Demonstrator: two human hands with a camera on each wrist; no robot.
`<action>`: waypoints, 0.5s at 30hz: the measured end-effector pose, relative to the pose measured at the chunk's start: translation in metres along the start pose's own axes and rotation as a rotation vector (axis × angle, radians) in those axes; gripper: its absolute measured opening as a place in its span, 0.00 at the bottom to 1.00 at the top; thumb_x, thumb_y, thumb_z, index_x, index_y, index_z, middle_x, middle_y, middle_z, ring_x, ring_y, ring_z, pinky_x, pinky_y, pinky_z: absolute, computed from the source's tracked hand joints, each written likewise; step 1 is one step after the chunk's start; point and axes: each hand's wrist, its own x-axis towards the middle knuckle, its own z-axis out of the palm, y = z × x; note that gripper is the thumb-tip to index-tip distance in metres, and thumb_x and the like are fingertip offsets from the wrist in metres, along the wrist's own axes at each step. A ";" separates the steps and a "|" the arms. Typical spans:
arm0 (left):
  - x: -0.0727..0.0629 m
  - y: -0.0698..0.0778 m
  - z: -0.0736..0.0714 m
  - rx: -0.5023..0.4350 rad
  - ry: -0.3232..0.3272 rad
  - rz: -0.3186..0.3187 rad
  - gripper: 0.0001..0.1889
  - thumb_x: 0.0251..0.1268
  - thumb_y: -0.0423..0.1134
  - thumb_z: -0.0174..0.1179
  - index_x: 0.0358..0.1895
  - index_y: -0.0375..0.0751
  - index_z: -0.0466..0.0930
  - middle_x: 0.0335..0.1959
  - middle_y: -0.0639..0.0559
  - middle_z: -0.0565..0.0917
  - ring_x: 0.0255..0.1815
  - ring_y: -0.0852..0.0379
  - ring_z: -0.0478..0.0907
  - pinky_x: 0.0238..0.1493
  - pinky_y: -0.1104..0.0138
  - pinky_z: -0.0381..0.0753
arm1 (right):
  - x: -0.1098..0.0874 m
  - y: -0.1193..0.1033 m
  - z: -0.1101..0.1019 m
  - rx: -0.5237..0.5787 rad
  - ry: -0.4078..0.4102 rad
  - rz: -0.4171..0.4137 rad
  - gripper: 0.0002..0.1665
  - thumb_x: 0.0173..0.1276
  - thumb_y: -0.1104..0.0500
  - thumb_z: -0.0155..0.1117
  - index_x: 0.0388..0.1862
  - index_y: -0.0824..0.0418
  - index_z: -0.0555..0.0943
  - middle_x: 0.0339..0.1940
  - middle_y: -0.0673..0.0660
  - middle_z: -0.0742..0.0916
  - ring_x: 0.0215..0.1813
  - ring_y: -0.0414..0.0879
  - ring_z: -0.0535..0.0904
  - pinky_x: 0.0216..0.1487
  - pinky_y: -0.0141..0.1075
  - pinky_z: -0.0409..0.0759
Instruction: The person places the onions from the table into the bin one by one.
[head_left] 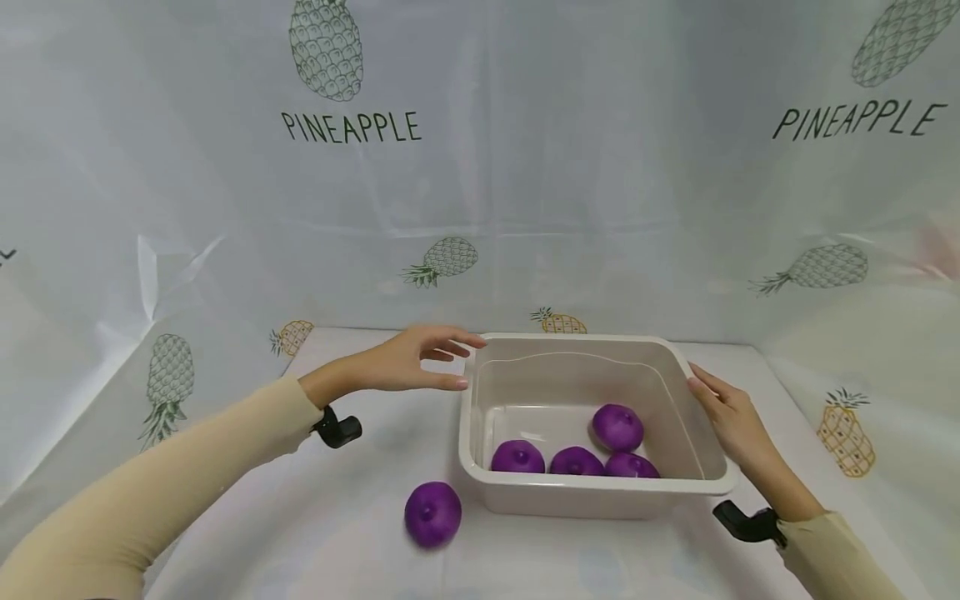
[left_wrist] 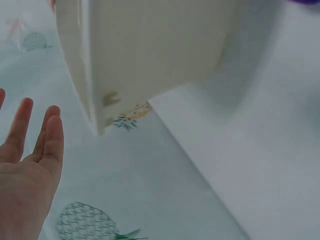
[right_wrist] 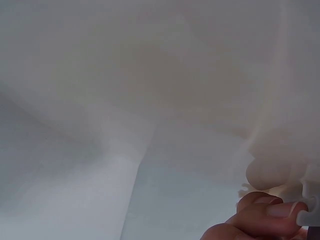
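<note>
A beige plastic bin (head_left: 600,498) stands on the table in the head view. Inside it lie several round purple onion-like balls (head_left: 617,428), mostly along its near wall. My right hand (head_left: 738,425) holds the bin's right rim; in the right wrist view its fingers (right_wrist: 265,215) curl at the rim, partly cut off by the frame edge. By the bin's far left corner is my left hand (head_left: 397,358), fingers extended and thumb apart, fingertips close to the rim. In the left wrist view this hand (left_wrist: 30,180) has nothing in its grasp, beside the bin (left_wrist: 150,45).
One more purple ball (head_left: 432,514) lies on the white table (head_left: 352,533), left of the bin's near corner. Behind the table hangs a pale sheet (head_left: 570,167) with printed pineapples. Each wrist carries a black camera mount, such as the left one (head_left: 336,427).
</note>
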 end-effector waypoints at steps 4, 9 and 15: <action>-0.030 -0.008 0.009 -0.026 0.034 -0.041 0.32 0.65 0.42 0.69 0.71 0.48 0.70 0.70 0.56 0.72 0.67 0.53 0.72 0.68 0.58 0.69 | 0.000 0.001 0.002 0.004 -0.003 0.006 0.29 0.82 0.54 0.47 0.74 0.70 0.63 0.63 0.79 0.73 0.52 0.65 0.80 0.35 0.25 0.76; -0.063 -0.022 0.025 -0.035 0.067 -0.074 0.32 0.65 0.45 0.69 0.72 0.54 0.69 0.70 0.56 0.71 0.68 0.52 0.71 0.68 0.54 0.69 | -0.001 -0.001 0.000 -0.005 0.005 0.003 0.31 0.82 0.51 0.47 0.73 0.71 0.64 0.62 0.79 0.74 0.50 0.64 0.80 0.34 0.25 0.77; -0.092 -0.040 0.047 -0.038 0.100 -0.093 0.33 0.64 0.44 0.69 0.72 0.56 0.68 0.70 0.59 0.71 0.70 0.50 0.68 0.68 0.47 0.67 | -0.001 -0.001 -0.001 0.004 0.011 0.003 0.31 0.82 0.50 0.48 0.73 0.70 0.65 0.62 0.78 0.75 0.43 0.36 0.79 0.34 0.25 0.77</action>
